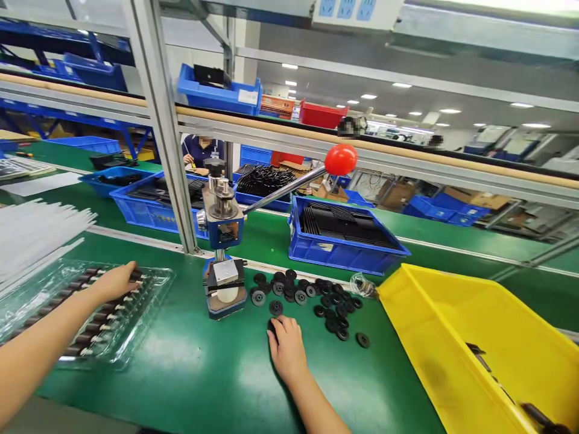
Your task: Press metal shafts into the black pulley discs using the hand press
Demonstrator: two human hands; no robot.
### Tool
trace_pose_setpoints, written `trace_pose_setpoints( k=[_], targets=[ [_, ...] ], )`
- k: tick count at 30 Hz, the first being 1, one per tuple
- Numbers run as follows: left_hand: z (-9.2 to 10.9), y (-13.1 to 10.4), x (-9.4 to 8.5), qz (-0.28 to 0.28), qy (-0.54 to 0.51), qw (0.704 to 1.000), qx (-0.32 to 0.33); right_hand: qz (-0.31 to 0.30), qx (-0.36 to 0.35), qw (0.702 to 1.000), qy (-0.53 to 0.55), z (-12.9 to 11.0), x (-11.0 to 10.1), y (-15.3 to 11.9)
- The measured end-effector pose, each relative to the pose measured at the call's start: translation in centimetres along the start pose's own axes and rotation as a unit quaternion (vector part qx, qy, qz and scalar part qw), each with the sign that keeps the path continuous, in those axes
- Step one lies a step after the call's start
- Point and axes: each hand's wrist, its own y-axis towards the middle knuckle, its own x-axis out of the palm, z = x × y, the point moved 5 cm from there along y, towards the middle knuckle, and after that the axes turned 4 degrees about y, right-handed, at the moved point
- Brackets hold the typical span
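Note:
My left hand [116,282] reaches over a clear plastic tray [156,295] at the left, its fingers closed around a dark cylindrical part [136,275] at the end of a row. Several similar dark parts with white ends lie in rows in that tray. On the green bench, my right hand [288,348] pinches a black wheel [271,327], partly hidden by the fingers. Just beyond it are several loose black wheels [300,296]. Between the hands stands a hand press [224,229] with a lever ending in a red knob [341,159]; a white round piece [227,294] sits at its base.
A large yellow bin [420,325] with a few dark parts takes up the right side. Blue bins [335,256] of black parts stand behind the press. A metal post [163,120] rises at the left. White strips [40,241] lie far left. A person [199,150] sits opposite.

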Motion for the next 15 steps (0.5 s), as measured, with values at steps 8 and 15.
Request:
trace_pose_setpoints(
  k=[8, 15],
  targets=[
    [-2.0, 0.0, 0.9, -0.086, 0.007, 0.995, -0.055, 0.001, 0.031, 0.999, 0.033, 0.0, -0.2, -0.3],
    [-3.1, 0.0, 1.2, -0.078, 0.002, 0.997, -0.013, 0.007, 0.049, 0.996, 0.079, 1.0, -0.2, -0.3]
  ],
)
